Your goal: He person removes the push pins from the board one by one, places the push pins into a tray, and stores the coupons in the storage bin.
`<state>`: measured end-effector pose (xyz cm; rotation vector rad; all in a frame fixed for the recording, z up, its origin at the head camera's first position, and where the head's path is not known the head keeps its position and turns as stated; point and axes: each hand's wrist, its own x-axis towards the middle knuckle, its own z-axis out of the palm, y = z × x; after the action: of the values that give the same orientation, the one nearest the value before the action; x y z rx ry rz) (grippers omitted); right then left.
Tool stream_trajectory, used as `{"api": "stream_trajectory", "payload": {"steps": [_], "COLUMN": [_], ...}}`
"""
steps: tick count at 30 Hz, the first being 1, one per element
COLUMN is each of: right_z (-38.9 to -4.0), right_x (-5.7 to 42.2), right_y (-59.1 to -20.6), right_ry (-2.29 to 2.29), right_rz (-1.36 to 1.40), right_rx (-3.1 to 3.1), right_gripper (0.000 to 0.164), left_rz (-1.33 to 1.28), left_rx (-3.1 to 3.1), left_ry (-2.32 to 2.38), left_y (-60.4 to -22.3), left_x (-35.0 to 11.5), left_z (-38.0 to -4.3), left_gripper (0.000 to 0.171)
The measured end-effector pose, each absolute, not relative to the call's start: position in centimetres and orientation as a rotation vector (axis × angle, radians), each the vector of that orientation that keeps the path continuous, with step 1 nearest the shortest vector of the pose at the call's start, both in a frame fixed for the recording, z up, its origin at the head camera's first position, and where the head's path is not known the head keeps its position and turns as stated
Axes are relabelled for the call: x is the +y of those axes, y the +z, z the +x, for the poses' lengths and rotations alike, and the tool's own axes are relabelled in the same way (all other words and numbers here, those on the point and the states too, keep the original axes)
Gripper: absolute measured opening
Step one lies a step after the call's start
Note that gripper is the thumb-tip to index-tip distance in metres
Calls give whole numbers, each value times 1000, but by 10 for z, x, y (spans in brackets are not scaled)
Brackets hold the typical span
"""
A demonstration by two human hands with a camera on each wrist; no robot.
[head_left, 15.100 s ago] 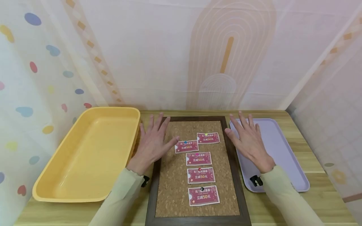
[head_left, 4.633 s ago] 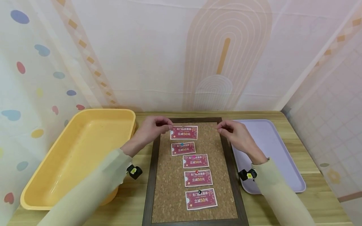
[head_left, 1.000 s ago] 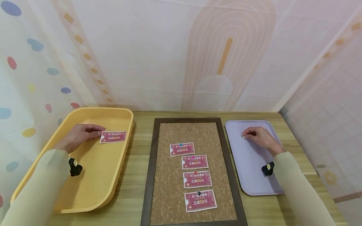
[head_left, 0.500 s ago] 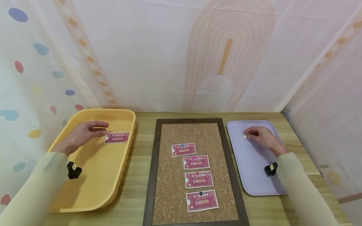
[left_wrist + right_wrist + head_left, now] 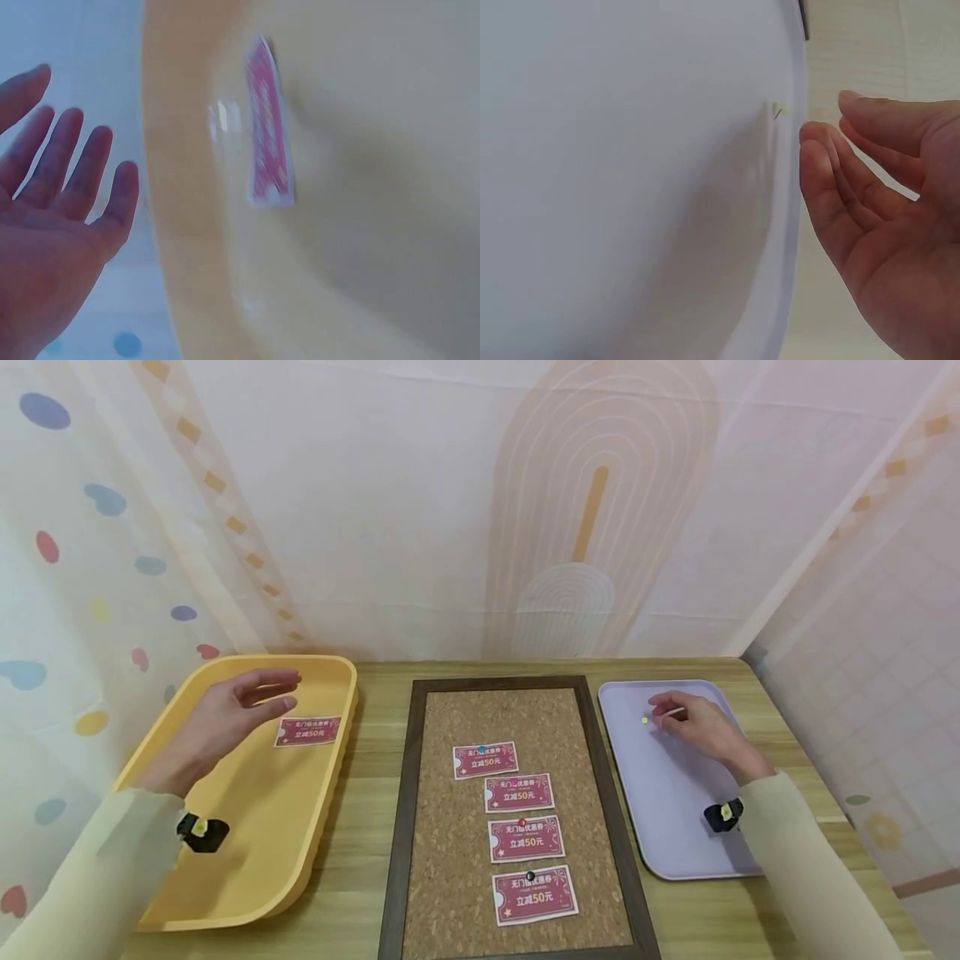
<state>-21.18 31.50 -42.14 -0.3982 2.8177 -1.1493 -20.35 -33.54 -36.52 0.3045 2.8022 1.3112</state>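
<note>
Pretty glossy, smooth plastic is seen on the left tub (image 5: 258,835); the right tray (image 5: 675,831) is finished way more matt. Rough cork board (image 5: 442,877) is edged with dark wood, coupons (image 5: 536,902) are made of paper, the surface (image 5: 356,827) is wood-grained, far backdrop (image 5: 375,510) is creased cloth.

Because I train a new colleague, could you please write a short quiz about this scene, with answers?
1. How many coupons are on the board?
2. True or false: the left hand is holding a coupon.
3. What lies in the purple tray? A) a coupon, B) a yellow pin, C) a red pin

Key: 1. Four. 2. False; one coupon lies in the yellow bin, apart from that hand. 3. B.
</note>
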Motion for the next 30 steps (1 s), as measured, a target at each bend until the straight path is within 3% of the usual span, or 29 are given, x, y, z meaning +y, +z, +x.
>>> {"api": "stream_trajectory", "payload": {"steps": [17, 30], "right_z": [-190, -176], "right_x": [278, 244], "right_y": [-403, -386], "right_ry": [-1193, -1325], "right_rz": [-411, -388], "right_rx": [3006, 3012], "right_gripper": [27, 21], "left_rz": [544, 576], "left_rx": [2807, 2769], "left_ry": [1589, 1733], "left_y": [-349, -344], "left_x": [-263, -224], "left_z": [-165, -143], "left_gripper": [29, 22]}}
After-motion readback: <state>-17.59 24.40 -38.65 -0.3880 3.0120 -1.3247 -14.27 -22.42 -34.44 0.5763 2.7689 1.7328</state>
